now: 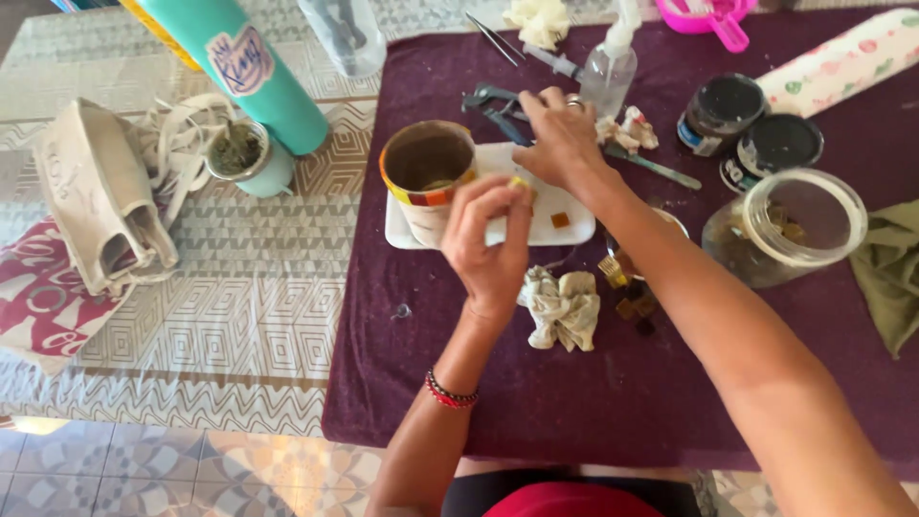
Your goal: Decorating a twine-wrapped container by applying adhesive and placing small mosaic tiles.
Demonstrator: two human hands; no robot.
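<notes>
The left hand [493, 239] pinches a small tile [520, 184] beside the cup [428, 172]; the right hand [560, 139] closes fingers on pliers [493, 103] near the surface's far edge.

Labels and containers on my worktop

A teal cylindrical bottle [258, 72] at top left carries a pale crown-edged sticker [239, 59]; two dark round jars [720, 112] with blue-and-white labels [691, 134] stand at right, near a clear plastic jar [787, 230].
</notes>
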